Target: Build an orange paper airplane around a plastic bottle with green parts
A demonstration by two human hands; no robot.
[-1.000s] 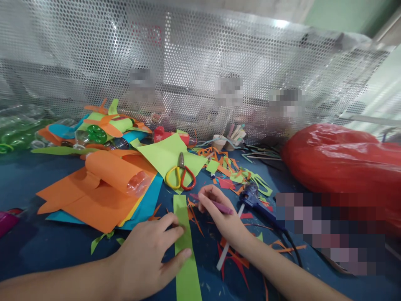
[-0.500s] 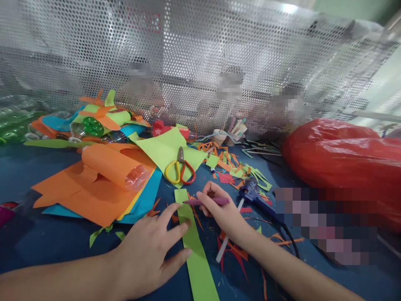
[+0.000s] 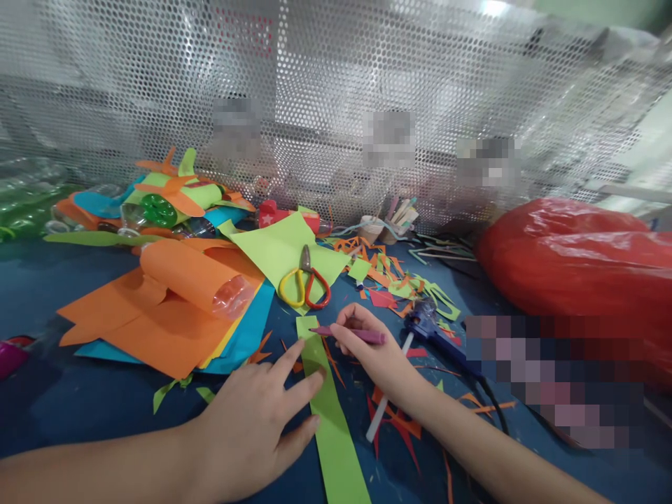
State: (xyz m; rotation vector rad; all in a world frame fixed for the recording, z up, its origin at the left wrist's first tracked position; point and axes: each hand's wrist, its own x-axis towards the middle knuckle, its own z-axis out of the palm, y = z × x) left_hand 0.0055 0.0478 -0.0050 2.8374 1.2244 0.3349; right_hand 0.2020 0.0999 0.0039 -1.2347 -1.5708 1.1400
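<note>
A long light-green paper strip (image 3: 336,434) lies on the blue table, running away from me. My left hand (image 3: 257,413) rests with spread fingers, its fingertips on the strip's left side. Between the fingers of my right hand (image 3: 370,350) is a purple marker (image 3: 362,337), its tip over the strip near the far end. Just beyond that end, scissors (image 3: 305,280) with one yellow and one red handle lie on a light-green sheet (image 3: 273,248). A blue glue gun (image 3: 446,343) with a white glue stick (image 3: 386,399) lies to the right of my right hand.
On the left are stacked coloured sheets (image 3: 120,315) with an orange paper-wrapped bottle (image 3: 181,276). Paper scraps (image 3: 388,280) lie beyond my right hand. A red plastic bag (image 3: 572,259) bulges at the right. A perforated metal screen (image 3: 325,70) stands behind, with people beyond it.
The marker tip has moved slightly away from me along the strip. My left hand stays on the paper, almost unmoved.
</note>
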